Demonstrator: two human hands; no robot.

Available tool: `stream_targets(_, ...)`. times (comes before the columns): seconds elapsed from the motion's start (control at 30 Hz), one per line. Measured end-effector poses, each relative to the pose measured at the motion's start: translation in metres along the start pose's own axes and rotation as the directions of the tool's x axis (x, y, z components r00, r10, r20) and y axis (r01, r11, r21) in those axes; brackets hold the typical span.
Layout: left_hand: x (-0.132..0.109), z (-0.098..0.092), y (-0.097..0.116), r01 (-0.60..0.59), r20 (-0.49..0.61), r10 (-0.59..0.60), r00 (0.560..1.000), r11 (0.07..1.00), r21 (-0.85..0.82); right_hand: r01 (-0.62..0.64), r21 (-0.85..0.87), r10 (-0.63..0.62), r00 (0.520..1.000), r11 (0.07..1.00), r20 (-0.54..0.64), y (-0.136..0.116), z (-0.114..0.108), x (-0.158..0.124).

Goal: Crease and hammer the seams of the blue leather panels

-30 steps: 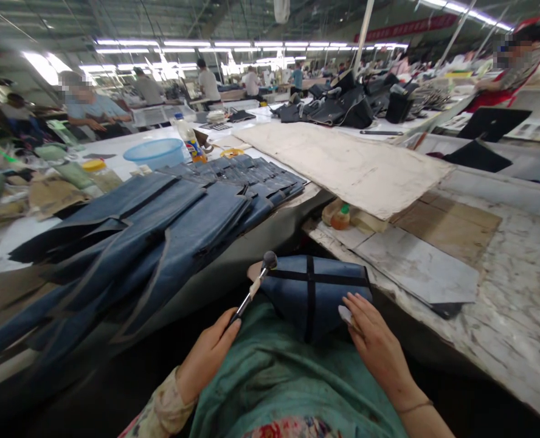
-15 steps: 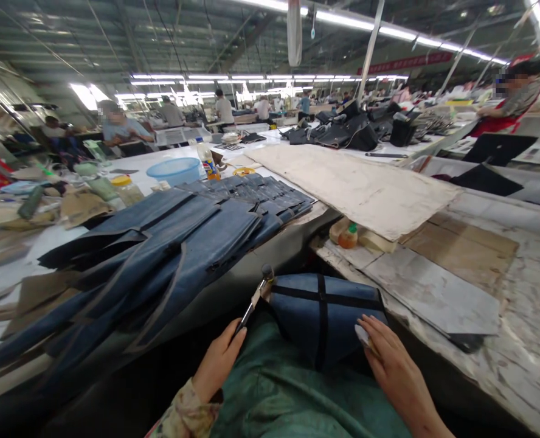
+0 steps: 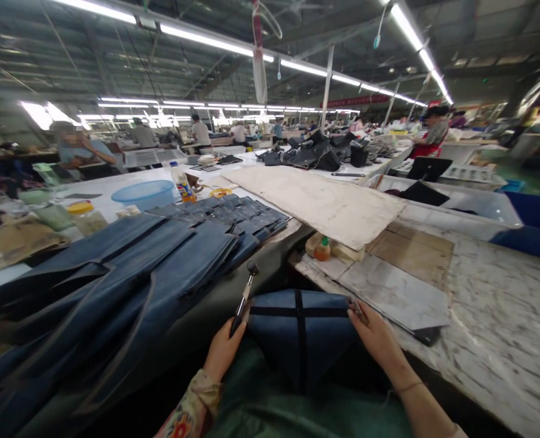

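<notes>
A blue panel with crossed black straps (image 3: 276, 331) lies over my lap, on green cloth. My left hand (image 3: 225, 347) is closed around the dark handle of a slim tool (image 3: 243, 300) with a pale middle and a rounded dark head pointing up; whether it is a hammer or a brush I cannot tell. That hand sits against the panel's left edge. At the panel's right end, by the tip of the horizontal strap, my right hand (image 3: 374, 331) pinches the edge between thumb and fingers.
Blue folded pieces (image 3: 160, 249) cover the table at left. Behind them stand a light-blue basin (image 3: 143, 193) and a bottle (image 3: 182, 184). A beige board (image 3: 315, 201) spans the centre. A small orange bottle (image 3: 322, 250) stands near the right worktable (image 3: 493, 304). Other people work farther back.
My right hand has gone from lying on the panel's right part to gripping its right edge. The view has turned right. My left hand still holds the tool.
</notes>
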State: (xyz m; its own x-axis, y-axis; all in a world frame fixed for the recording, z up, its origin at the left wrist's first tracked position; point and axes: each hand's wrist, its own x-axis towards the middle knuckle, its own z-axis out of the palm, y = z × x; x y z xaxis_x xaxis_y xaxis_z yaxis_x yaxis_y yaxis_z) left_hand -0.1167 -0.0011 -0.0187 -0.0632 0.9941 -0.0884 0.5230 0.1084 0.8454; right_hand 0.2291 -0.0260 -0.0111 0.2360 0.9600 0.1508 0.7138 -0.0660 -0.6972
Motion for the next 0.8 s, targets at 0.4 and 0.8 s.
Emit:
stream_targets(0.4,0.007,-0.035,0.018,-0.178,0.097,0.156,0.983,0.940,0.292,0.020,-0.212,-0.010,0.999,0.977,0.048,-0.012,-0.011,0.002)
stream_targets(0.8,0.116,0.095,0.136,-0.572,0.527,0.282,0.802,0.616,0.541,0.144,-0.242,-0.162,0.985,0.959,-0.054,0.003,0.007,-0.016)
